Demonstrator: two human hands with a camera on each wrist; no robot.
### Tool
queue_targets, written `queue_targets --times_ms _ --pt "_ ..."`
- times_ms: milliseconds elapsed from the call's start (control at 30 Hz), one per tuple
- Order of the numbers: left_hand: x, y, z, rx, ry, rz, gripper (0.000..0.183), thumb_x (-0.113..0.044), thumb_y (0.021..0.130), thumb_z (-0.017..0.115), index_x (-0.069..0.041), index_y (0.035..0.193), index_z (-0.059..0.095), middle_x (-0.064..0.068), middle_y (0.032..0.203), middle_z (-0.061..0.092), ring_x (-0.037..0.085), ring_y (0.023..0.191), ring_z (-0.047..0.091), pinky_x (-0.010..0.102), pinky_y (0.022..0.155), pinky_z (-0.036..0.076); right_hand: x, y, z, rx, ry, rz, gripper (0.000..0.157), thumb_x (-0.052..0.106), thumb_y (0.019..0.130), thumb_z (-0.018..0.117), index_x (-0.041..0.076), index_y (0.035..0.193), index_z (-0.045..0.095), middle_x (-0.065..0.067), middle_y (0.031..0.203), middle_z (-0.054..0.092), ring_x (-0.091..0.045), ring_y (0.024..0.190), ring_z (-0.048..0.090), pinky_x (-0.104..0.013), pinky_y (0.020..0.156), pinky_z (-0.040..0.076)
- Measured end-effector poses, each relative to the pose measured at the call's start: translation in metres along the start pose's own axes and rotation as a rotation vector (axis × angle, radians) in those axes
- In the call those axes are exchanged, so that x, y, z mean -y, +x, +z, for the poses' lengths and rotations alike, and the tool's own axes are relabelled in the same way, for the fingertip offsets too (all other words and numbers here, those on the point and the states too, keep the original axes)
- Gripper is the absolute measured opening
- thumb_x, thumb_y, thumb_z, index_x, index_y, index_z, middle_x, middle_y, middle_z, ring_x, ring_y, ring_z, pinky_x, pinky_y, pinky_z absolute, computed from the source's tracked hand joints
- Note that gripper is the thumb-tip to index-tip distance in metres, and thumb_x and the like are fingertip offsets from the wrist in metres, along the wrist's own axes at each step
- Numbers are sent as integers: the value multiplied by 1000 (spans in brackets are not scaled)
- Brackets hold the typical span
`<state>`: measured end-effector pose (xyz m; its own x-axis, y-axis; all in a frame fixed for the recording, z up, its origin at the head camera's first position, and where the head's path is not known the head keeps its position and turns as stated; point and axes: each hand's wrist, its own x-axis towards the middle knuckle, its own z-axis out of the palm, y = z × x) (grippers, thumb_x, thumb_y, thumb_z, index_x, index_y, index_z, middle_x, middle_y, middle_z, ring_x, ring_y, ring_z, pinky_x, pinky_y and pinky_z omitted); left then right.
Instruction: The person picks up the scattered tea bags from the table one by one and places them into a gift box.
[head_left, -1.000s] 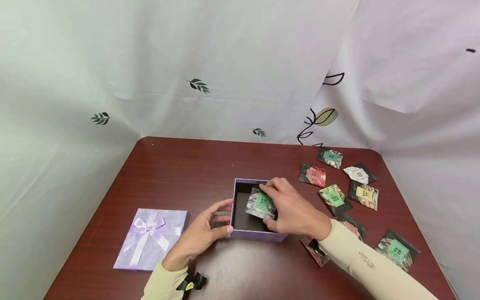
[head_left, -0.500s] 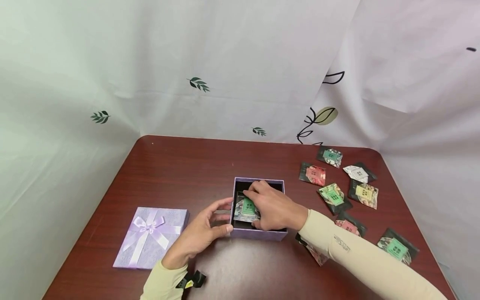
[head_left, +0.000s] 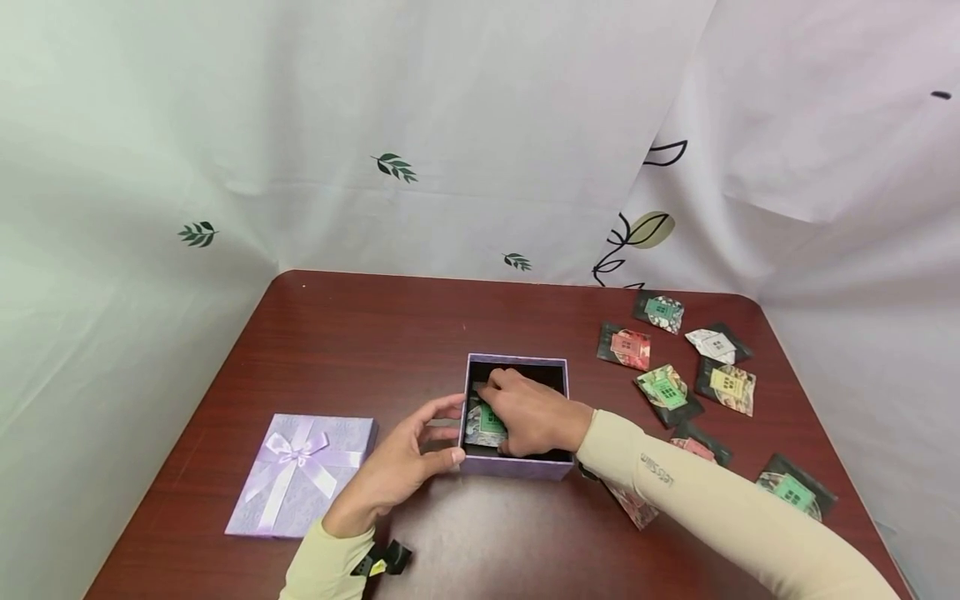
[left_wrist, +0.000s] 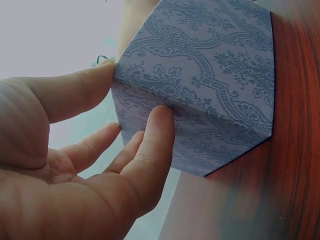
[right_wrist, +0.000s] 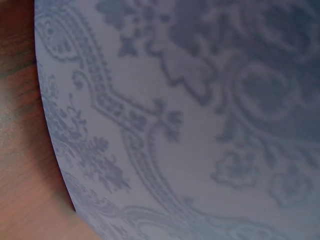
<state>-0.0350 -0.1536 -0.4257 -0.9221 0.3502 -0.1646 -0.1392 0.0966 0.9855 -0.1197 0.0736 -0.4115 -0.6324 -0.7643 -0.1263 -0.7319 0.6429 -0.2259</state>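
Note:
An open purple box [head_left: 517,470] with a dark inside stands mid-table. Inside it my right hand [head_left: 534,417] pinches a dark sachet with a green label [head_left: 489,423], low against the left wall. The palm and fingers cover the sachet's right part. My left hand [head_left: 408,454] touches the box's left side, its thumb at the near corner. In the left wrist view, the fingers of that hand [left_wrist: 100,165] lie fairly straight against the patterned box wall [left_wrist: 200,65]. Only the box's outer wall [right_wrist: 175,125] and some tabletop show in the right wrist view.
The box's lilac lid [head_left: 303,475], with a ribbon bow, lies left of the left hand. Several sachets are spread at the right, among them a red one [head_left: 626,346] and a yellow-labelled one [head_left: 727,385]. Another sachet [head_left: 636,505] lies partly under the right forearm. White curtains surround the table.
My right hand has moved left and down into the box, bringing the green-labelled sachet from the right part to the left wall. The left hand has stayed at the box's side.

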Motion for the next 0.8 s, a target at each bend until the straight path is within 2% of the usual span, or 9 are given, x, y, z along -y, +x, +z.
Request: queue_targets --times_ms 167,500,800 --pt "1 -1 0 4 -1 4 75 -1 92 77 -5 158 43 30 152 46 46 133 57 26 91 57 1 5 3 44 -9 20 75 33 74 95 5 137 66 -5 116 58 -18 100 54 -33 83 54" --pt "1 -1 1 14 -27 -17 77 1 91 76 -6 160 42 31 153 44 52 136 53 27 91 58 2 10 11 62 -37 4 65 26 76 93 1 130 67 -7 111 59 -21 100 55 -35 89 55" --pt "0 0 1 13 -6 -37 75 -1 93 75 -10 160 42 29 155 44 47 137 54 29 92 59 0 10 8 66 -13 28 71 31 73 96 2 131 68 -8 117 58 -23 106 55 -36 92 55"
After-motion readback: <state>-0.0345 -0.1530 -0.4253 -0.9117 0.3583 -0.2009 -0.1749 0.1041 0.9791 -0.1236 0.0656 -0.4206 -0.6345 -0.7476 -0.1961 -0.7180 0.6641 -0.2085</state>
